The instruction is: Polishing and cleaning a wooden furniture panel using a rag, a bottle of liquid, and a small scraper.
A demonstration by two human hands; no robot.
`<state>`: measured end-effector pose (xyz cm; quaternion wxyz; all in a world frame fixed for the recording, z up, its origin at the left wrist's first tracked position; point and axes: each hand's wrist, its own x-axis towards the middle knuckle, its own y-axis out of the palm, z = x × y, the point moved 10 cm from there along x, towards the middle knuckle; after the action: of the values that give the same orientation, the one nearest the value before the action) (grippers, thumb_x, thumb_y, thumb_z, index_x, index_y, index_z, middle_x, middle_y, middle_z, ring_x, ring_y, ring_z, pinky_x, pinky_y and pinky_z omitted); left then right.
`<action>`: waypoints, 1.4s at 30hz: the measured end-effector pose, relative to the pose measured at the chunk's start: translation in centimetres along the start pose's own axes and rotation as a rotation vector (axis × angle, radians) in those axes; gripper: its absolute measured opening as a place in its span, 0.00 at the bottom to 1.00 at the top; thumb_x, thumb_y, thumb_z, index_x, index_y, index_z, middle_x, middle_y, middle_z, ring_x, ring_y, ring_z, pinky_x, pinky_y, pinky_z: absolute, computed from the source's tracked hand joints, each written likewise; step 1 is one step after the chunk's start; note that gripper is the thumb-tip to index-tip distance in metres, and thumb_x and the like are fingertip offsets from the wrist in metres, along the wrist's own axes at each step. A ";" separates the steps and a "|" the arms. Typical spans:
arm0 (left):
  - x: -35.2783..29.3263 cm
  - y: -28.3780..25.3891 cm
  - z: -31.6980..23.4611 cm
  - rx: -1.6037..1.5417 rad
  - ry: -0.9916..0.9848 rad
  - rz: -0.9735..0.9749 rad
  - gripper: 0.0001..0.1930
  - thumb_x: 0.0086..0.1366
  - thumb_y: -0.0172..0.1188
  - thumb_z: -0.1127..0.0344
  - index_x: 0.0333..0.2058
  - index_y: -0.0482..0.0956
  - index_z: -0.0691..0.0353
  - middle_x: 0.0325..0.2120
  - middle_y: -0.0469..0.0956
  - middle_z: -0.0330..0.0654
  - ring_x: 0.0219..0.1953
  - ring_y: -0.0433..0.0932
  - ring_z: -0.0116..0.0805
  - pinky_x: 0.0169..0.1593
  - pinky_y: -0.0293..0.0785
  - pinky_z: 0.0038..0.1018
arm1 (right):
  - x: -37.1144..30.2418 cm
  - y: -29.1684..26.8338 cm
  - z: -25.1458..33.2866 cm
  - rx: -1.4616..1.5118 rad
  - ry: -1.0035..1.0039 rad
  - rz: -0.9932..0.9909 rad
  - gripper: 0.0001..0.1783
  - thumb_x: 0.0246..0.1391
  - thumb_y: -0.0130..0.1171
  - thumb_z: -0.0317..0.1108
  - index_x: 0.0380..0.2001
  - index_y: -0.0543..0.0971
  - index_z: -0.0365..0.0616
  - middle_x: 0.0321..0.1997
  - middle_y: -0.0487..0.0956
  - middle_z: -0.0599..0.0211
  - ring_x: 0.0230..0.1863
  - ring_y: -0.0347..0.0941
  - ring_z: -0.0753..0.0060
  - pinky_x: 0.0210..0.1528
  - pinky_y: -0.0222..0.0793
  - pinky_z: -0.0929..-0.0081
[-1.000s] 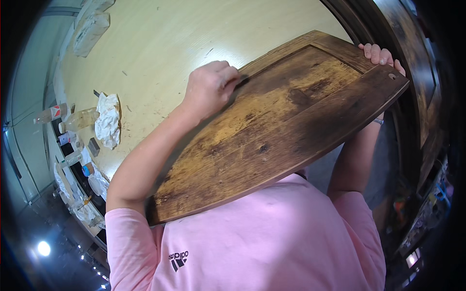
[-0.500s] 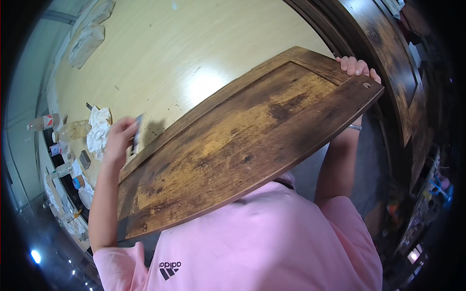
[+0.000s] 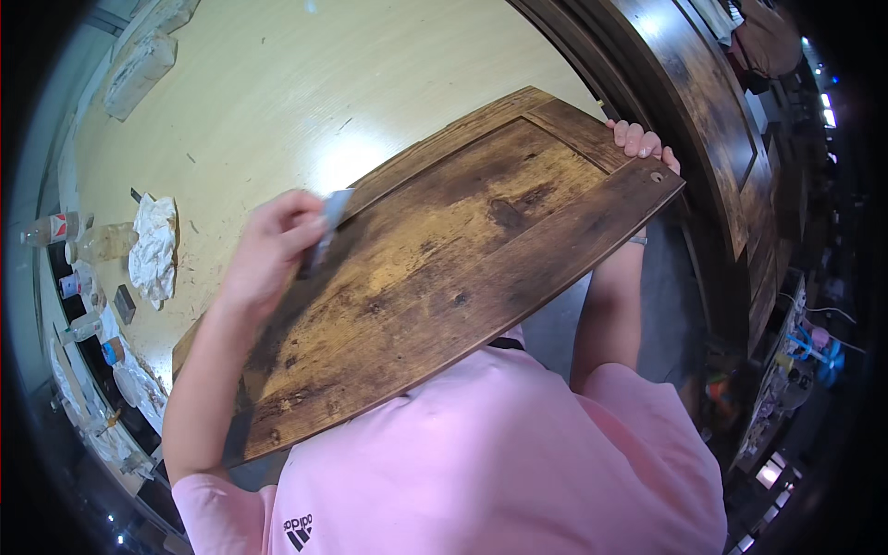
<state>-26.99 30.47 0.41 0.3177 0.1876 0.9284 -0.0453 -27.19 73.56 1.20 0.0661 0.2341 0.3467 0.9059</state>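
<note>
A brown wood-grain panel [image 3: 435, 268] with a recessed centre is held tilted in front of my body, over the pale worktable. My right hand [image 3: 645, 143] grips its far right corner, fingers over the edge, near a small round hole; the thumb is hidden. My left hand [image 3: 287, 236] is closed on a thin grey flat piece [image 3: 333, 217], pinched between thumb and fingers at the panel's far long edge. Whether that piece is a scraper or an abrasive sheet, I cannot make out, nor whether it touches the wood.
On the pale tabletop [image 3: 250, 102] at left lie a crumpled white cloth [image 3: 153, 250], a small dark block [image 3: 124, 303] and plastic bottles [image 3: 51, 228]. A whitish wrapped bundle [image 3: 141, 74] lies at the far left. More dark wood panels [image 3: 708, 102] stand at right.
My left hand has moved right along the panel's far edge with the grey piece. My right hand keeps its grip on the corner. The whole view has shifted slightly.
</note>
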 end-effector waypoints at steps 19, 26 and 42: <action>-21.3 -32.4 14.4 -0.035 -0.136 -0.948 0.06 0.64 0.53 0.63 0.35 0.75 0.57 0.32 0.77 0.33 0.36 0.72 0.28 0.46 0.65 0.34 | -1.1 -0.5 -0.2 -0.059 -0.021 0.035 0.21 0.56 0.35 0.47 0.19 0.71 0.48 0.23 0.68 0.66 0.37 0.62 0.63 0.60 0.52 0.57; -32.6 -38.2 26.9 -0.091 -0.270 -1.112 0.02 0.57 0.55 0.67 0.26 0.72 0.52 0.22 0.66 0.30 0.23 0.63 0.24 0.28 0.56 0.27 | -1.4 0.4 -1.8 0.316 0.252 0.022 0.19 0.56 0.40 0.43 0.25 0.75 0.41 0.31 0.74 0.61 0.48 0.66 0.58 0.69 0.46 0.53; -29.3 -43.6 27.5 -0.424 0.308 -1.392 0.02 0.55 0.57 0.74 0.28 0.76 0.65 0.28 0.77 0.41 0.35 0.76 0.34 0.43 0.71 0.29 | -1.0 -4.2 -5.8 -0.904 0.991 0.003 0.17 0.54 0.59 0.33 0.45 0.75 0.34 0.43 0.79 0.64 0.43 0.74 0.74 0.47 0.68 0.76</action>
<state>-6.36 -24.83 -5.16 0.1109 -0.5051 0.8554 -0.0292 -29.18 73.01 -5.71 -0.0107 -0.2596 -0.0777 0.9625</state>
